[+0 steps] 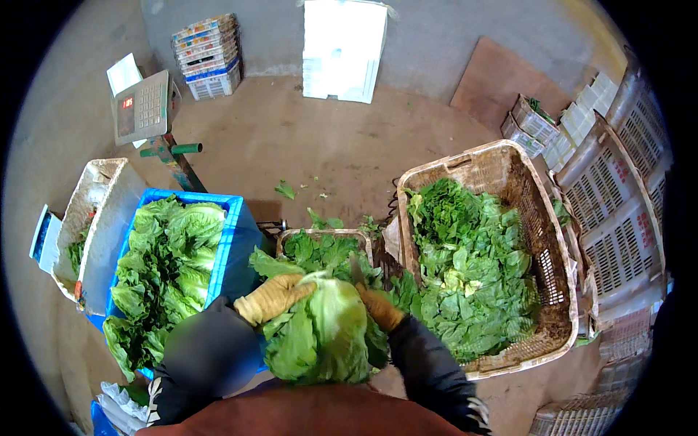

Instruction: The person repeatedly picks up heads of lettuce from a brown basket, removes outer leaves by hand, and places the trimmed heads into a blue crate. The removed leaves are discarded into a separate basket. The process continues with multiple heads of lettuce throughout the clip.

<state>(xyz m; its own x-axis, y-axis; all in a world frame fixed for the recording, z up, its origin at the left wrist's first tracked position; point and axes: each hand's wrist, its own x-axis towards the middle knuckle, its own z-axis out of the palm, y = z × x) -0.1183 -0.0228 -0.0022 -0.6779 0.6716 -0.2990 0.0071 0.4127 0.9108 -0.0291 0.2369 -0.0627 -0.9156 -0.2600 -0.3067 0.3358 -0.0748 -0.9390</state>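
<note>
My gloved left hand (275, 298) grips a head of leafy lettuce (341, 329) near its stem end, just in front of my body. My gloved right hand (380, 307) is closed around a knife (356, 270), its blade pointing away from me beside the lettuce. Loose green leaves (322, 248) lie in a small crate (327, 231) beyond my hands. To the left, upright lettuce heads (163, 261) fill a blue-lined container (234, 210). A large dirty plastic basket (485, 150) at right holds many leaves (469, 283).
A scale display (143, 106) stands on a post at left, near a white foam box (101, 218). Stacked crates (210, 57) are by the wall. Large grey baskets (616, 218) lean at far right. Leaf scraps (285, 189) lie on the floor.
</note>
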